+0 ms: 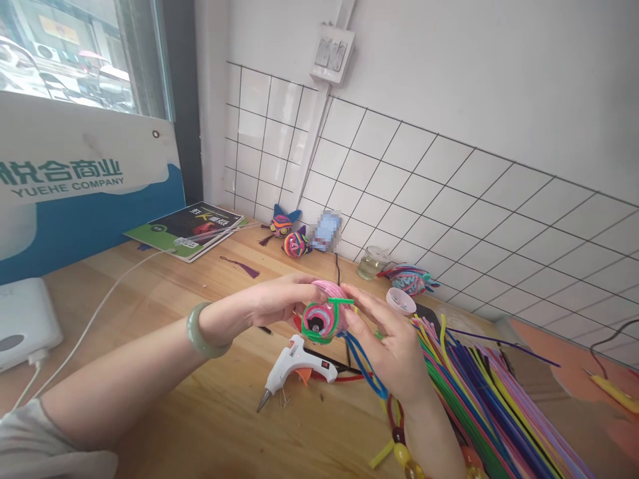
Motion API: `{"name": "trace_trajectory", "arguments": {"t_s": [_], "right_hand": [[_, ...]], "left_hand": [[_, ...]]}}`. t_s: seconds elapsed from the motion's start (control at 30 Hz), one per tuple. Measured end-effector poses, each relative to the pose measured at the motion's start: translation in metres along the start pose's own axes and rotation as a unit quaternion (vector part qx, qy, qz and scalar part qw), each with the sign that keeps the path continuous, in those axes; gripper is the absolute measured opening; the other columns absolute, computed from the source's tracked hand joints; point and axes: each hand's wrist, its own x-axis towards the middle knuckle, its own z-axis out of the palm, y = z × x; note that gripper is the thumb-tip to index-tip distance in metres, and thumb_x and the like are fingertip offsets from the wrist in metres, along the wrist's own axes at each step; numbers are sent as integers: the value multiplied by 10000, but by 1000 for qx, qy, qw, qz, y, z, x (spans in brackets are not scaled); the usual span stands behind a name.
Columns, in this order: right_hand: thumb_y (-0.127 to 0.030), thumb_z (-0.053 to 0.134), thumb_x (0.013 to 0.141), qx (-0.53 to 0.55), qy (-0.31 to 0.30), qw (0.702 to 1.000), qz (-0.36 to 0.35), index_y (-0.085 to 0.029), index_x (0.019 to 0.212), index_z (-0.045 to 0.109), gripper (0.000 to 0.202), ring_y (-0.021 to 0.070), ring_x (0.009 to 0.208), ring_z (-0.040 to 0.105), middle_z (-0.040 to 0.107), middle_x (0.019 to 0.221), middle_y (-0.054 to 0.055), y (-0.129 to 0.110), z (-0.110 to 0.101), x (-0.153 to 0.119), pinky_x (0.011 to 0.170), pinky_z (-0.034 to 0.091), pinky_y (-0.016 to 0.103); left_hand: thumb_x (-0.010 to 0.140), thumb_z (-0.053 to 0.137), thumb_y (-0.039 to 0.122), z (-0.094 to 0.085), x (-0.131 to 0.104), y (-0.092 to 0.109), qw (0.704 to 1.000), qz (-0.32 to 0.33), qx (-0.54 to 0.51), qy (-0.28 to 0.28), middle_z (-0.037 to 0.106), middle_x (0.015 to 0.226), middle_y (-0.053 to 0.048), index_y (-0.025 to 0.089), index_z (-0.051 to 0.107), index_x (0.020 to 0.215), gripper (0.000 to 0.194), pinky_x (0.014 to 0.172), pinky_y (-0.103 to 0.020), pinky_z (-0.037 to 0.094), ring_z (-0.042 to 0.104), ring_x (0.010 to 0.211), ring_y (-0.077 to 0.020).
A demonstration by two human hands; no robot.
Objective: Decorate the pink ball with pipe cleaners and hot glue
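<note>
Between my two hands is a pink pipe-cleaner craft with green strips and a round eye with a black centre. My left hand grips it from the left, fingers over its top. From the right, my right hand holds it with thumb and fingers. A blue pipe-cleaner loop hangs below it near my right wrist. Just under the craft, a white glue gun lies on the wooden table, its nozzle toward the lower left.
Coloured pipe cleaners lie at the right. Along the wall stand finished crafts, a phone, a glass jar and a small pink cup. A booklet, purple tassel and white device are at the left.
</note>
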Motion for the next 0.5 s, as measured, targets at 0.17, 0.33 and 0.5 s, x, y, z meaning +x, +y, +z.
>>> {"name": "trace_trajectory", "arguments": {"t_s": [0.17, 0.33, 0.5], "right_hand": [[-313, 583, 868, 104, 19, 992, 74, -244, 1020, 685, 196, 235, 1070, 639, 678, 1154, 67, 2, 6, 1, 915, 539, 393], [-308, 633, 823, 192, 44, 971, 132, -204, 852, 677, 116, 227, 948, 681, 698, 1070, 86, 1, 15, 3, 809, 580, 345], [-310, 671, 785, 231, 39, 958, 168, -185, 804, 653, 127, 231, 944, 670, 679, 1066, 99, 2, 18, 4, 775, 579, 338]], "left_hand": [[761, 578, 272, 5, -1, 1, 1000, -1, 11, 15, 660, 1026, -98, 162, 604, 1157, 412, 647, -264, 494, 633, 841, -197], [753, 564, 243, 9, -2, 0, 999, 0, 39, 13, 649, 1024, -74, 192, 591, 1192, 443, 597, -229, 471, 613, 828, -179], [729, 601, 239, 10, 0, -4, 999, 8, 28, 15, 639, 1013, -69, 174, 602, 1153, 428, 619, -221, 471, 605, 814, -163]]}}
